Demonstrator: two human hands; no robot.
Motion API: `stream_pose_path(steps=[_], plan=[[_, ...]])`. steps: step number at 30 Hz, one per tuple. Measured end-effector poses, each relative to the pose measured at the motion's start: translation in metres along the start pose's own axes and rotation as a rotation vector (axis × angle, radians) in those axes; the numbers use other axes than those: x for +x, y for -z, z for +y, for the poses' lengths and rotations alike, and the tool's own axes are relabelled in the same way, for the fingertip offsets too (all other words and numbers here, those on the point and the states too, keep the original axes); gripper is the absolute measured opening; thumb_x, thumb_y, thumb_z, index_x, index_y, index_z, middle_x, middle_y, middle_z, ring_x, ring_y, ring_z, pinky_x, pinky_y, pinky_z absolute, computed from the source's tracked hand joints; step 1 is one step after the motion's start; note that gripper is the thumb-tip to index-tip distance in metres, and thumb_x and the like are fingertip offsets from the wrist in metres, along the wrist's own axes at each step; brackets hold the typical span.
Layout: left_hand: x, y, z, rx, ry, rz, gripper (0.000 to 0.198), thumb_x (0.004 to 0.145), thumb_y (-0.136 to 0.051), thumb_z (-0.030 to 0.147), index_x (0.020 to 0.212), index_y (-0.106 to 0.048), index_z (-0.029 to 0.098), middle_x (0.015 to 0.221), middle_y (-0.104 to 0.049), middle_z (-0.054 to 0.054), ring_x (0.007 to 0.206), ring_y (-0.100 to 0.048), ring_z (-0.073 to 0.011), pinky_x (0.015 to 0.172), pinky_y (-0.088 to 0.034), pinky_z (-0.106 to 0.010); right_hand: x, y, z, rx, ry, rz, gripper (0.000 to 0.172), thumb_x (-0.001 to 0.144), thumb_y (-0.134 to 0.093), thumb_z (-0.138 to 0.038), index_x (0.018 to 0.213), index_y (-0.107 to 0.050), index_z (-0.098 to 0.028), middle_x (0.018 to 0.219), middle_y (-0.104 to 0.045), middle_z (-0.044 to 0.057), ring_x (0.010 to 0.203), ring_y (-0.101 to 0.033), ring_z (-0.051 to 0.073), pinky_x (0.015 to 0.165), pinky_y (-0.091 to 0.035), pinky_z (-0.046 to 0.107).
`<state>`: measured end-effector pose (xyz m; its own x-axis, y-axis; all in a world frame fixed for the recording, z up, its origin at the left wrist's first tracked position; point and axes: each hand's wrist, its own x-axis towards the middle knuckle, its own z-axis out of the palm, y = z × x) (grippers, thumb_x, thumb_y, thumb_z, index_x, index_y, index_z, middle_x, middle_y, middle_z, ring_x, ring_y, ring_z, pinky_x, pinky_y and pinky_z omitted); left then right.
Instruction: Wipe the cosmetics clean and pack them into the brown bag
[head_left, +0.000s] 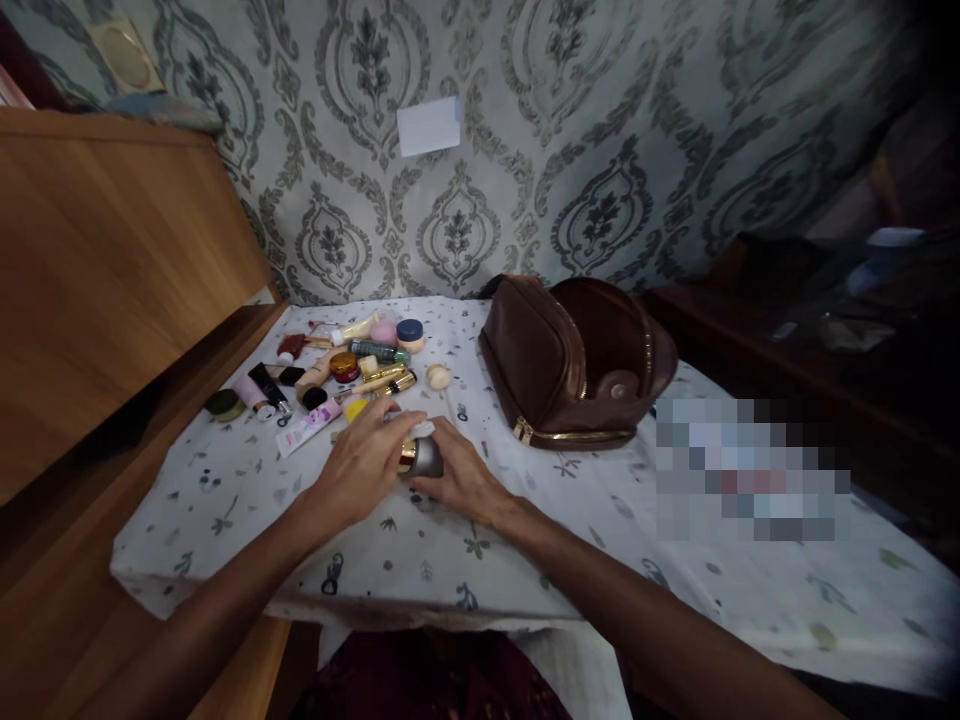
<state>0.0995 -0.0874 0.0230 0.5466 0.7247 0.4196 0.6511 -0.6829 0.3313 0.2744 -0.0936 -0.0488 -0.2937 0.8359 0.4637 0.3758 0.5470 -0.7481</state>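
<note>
Both my hands are closed around a small grey cosmetic container [428,459] with a gold band, above the front middle of the table. My left hand [366,450] grips it at the gold end, and my right hand [466,473] wraps the grey body. A bit of crumpled white material [421,429] shows at its top between the fingers; I cannot tell what it is. Just beyond my left hand lie a yellow item [355,409] and a pink-and-white tube [308,427]. A beige makeup sponge [438,377] sits behind the container.
A brown cosmetic bag [532,345] stands unzipped at the right. Several cosmetics lie at the left, among them a red jar with a gold lid [345,367], a blue-lidded jar [409,334] and a green tube [379,351]. A wooden cabinet [120,270] borders the patterned tablecloth [247,540].
</note>
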Motion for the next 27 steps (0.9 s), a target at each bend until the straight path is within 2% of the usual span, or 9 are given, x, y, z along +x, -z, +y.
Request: stream_pose_path(steps=[5,9,13,16,18,21,23,27], plan=[[0.011,-0.011,-0.036,-0.143,0.118,-0.02,0.036,0.09,-0.043,0.015,0.114,-0.07,0.019,0.106,-0.066,-0.01,0.101,-0.063,-0.026,0.091,-0.051,-0.042,0.002,0.002,-0.003,0.039,-0.059,0.016,0.06,0.069,-0.082,-0.025,0.122,-0.053,-0.021,0.116,-0.06,0.008,0.108,-0.058,0.026,0.095,-0.047,0.042],[-0.001,-0.024,-0.053,-0.292,0.182,-0.03,0.034,0.087,-0.047,0.02,0.111,-0.07,0.019,0.111,-0.071,-0.009,0.107,-0.063,-0.0266,0.097,-0.047,-0.044,0.005,0.004,-0.005,0.132,-0.207,0.076,0.057,0.068,-0.081,-0.032,0.117,-0.054,-0.019,0.113,-0.064,0.006,0.106,-0.06,0.025,0.095,-0.046,0.039],[-0.016,-0.028,-0.041,-0.386,0.32,0.001,0.032,0.087,-0.052,0.031,0.111,-0.069,0.018,0.115,-0.071,-0.009,0.108,-0.063,-0.0268,0.089,-0.051,-0.038,0.007,0.005,-0.003,0.224,-0.292,0.148,0.053,0.07,-0.079,-0.037,0.113,-0.055,-0.019,0.11,-0.067,0.005,0.105,-0.061,0.024,0.093,-0.047,0.037],[-0.021,-0.023,-0.024,-0.402,0.348,0.038,0.03,0.088,-0.051,0.034,0.109,-0.067,0.019,0.111,-0.07,-0.008,0.104,-0.064,-0.0256,0.077,-0.052,-0.033,0.008,0.006,-0.001,0.199,-0.317,0.172,0.051,0.068,-0.08,-0.039,0.109,-0.056,-0.019,0.108,-0.068,0.005,0.102,-0.061,0.023,0.092,-0.047,0.037],[-0.022,-0.018,-0.014,-0.39,0.329,0.06,0.027,0.089,-0.051,0.033,0.108,-0.066,0.02,0.107,-0.07,-0.007,0.1,-0.064,-0.0246,0.074,-0.051,-0.032,0.008,0.007,-0.001,0.169,-0.319,0.18,0.051,0.068,-0.08,-0.038,0.109,-0.057,-0.019,0.107,-0.068,0.005,0.1,-0.062,0.023,0.091,-0.047,0.037],[-0.023,-0.011,-0.004,-0.368,0.255,0.094,0.022,0.091,-0.051,0.03,0.103,-0.066,0.02,0.101,-0.068,-0.006,0.096,-0.063,-0.0232,0.081,-0.05,-0.034,0.008,0.008,-0.002,0.145,-0.308,0.199,0.052,0.068,-0.079,-0.036,0.112,-0.057,-0.018,0.108,-0.068,0.006,0.103,-0.061,0.024,0.093,-0.046,0.038],[-0.023,-0.007,-0.001,-0.364,0.216,0.113,0.02,0.092,-0.05,0.028,0.102,-0.065,0.02,0.099,-0.067,-0.006,0.095,-0.063,-0.0226,0.085,-0.049,-0.036,0.008,0.009,-0.003,0.133,-0.297,0.204,0.053,0.068,-0.079,-0.036,0.112,-0.057,-0.018,0.109,-0.068,0.006,0.103,-0.061,0.025,0.093,-0.046,0.038],[-0.023,-0.005,-0.001,-0.349,0.202,0.15,0.019,0.093,-0.05,0.027,0.103,-0.064,0.02,0.098,-0.066,-0.005,0.096,-0.063,-0.0221,0.082,-0.049,-0.034,0.008,0.008,-0.002,0.133,-0.261,0.207,0.051,0.067,-0.079,-0.034,0.111,-0.057,-0.019,0.109,-0.067,0.006,0.103,-0.061,0.025,0.094,-0.046,0.04]])
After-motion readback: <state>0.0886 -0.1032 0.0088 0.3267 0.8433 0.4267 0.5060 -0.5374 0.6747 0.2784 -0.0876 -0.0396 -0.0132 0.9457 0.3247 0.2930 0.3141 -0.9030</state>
